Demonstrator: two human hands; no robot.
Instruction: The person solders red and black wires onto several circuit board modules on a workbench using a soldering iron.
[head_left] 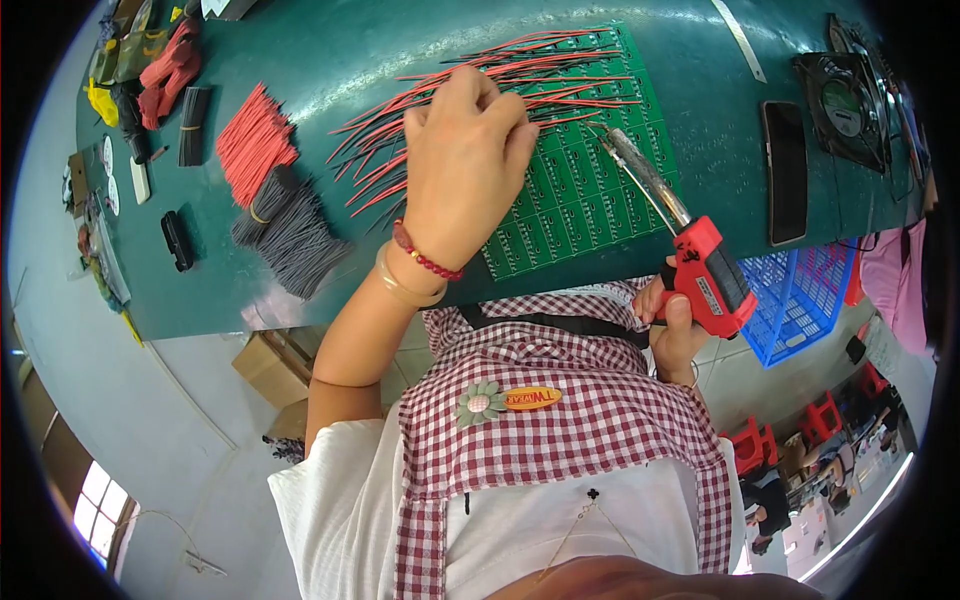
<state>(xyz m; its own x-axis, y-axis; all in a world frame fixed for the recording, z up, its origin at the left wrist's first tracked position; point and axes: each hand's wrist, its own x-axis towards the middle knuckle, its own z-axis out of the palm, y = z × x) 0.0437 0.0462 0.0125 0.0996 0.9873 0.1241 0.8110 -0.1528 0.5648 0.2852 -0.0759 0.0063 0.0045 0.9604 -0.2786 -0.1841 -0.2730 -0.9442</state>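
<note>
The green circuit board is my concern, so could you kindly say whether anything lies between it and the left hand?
Yes: red and black wires lie across the upper part of the green circuit board, passing beneath the left hand; whether it pinches one is unclear.

At two o'clock on the tabletop (330, 65) lies a black phone (785, 172); at three, a blue basket (790, 318); at four, probably red stools (822, 418).

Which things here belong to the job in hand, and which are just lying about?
Likely job:
red soldering gun, in right hand
green circuit panel
wires across it, by left hand
red wire bundle
black wire bundle

Seemingly lying about:
phone
fan
metal strip
</note>
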